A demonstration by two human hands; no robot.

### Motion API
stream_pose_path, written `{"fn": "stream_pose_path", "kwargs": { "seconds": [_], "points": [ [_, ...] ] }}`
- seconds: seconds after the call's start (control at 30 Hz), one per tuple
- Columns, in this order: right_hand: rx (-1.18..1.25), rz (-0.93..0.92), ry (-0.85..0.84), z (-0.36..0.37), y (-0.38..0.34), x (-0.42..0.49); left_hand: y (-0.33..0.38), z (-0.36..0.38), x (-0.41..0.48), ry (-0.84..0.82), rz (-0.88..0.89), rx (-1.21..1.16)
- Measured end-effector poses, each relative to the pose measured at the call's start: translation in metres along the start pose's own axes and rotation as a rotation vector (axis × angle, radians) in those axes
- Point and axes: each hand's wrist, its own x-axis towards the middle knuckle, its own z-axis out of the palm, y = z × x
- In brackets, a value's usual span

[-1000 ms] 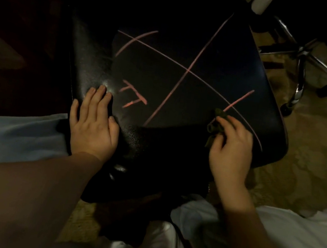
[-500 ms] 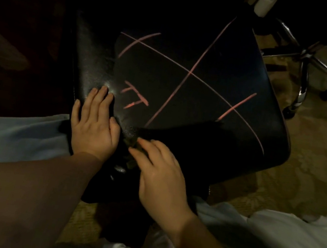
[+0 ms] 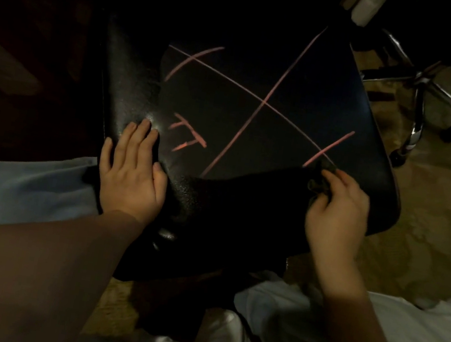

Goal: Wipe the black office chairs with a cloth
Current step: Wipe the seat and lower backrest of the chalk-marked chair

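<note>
A black office chair seat [image 3: 253, 134] fills the middle of the view, marked with pink chalk lines that cross near its centre. My left hand [image 3: 132, 171] lies flat on the seat's near left edge, fingers straight. My right hand [image 3: 336, 212] grips a small dark cloth [image 3: 320, 180] bunched under its fingertips, pressed on the seat's near right part at the lower end of a short pink line. Most of the cloth is hidden by the fingers.
A second chair's chrome star base [image 3: 422, 95] with castors stands at the upper right on the patterned tan carpet [image 3: 434, 204]. My light trousers [image 3: 414, 333] frame the bottom of the view. The left side is dark.
My right hand swept the cloth from the seat's right side to the near left beside my left hand, then back to the right. My left hand stayed put.
</note>
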Motion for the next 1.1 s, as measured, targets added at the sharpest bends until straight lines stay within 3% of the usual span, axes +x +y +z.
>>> {"fn": "stream_pose_path", "kwargs": {
  "seconds": [0.27, 0.37, 0.47, 0.8, 0.97, 1.1],
  "points": [
    [0.021, -0.636, -0.246, 0.036, -0.079, -0.089, -0.002, 0.003, 0.001, 0.005, 0.003, -0.004],
    [0.047, -0.759, -0.310, 0.037, -0.094, -0.103, -0.003, 0.004, 0.002, -0.018, -0.007, -0.014],
    [0.096, -0.720, -0.317, 0.035, -0.093, -0.087, -0.004, 0.003, 0.002, -0.012, -0.003, -0.021],
    [0.002, -0.269, -0.088, 0.014, -0.038, -0.029, -0.002, -0.001, 0.002, 0.001, 0.001, -0.006],
    [0.000, -0.317, -0.070, 0.019, -0.051, -0.044, 0.000, 0.001, 0.002, 0.007, 0.004, -0.003],
    [-0.002, -0.495, -0.138, 0.029, -0.082, -0.063, -0.001, 0.002, 0.002, 0.026, 0.011, -0.010]
  ]
}}
